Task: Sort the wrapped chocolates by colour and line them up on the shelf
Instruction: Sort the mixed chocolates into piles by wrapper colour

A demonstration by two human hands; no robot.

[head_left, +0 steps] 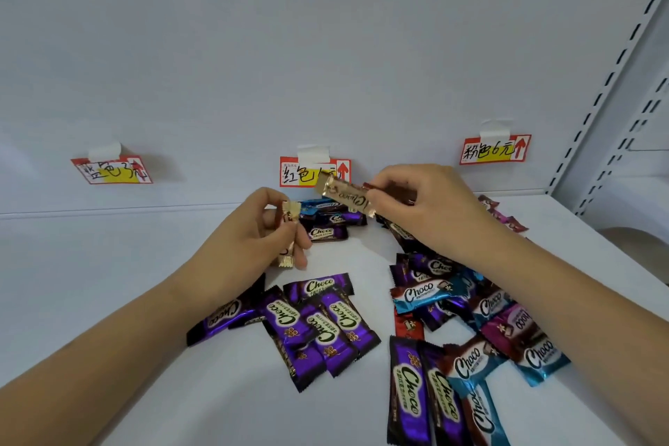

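My left hand point(253, 232) grips a gold-wrapped chocolate point(288, 228) upright above the white shelf point(108, 264). My right hand point(416, 203) pinches another gold-wrapped chocolate point(344, 194) and holds it level in front of the middle label point(311, 174). Several purple chocolates point(318, 322) lie side by side below my left hand. A mixed pile of purple, blue, red and pink chocolates point(470, 319) spreads under my right forearm. A few more purple and blue ones point(329, 221) lie at the back between my hands.
Three handwritten price labels are taped to the back wall: the left one point(112, 170), the middle one and the right one point(496, 148). A slotted shelf upright point(615, 76) rises at the right. A few pink chocolates point(503, 214) lie near the back right.
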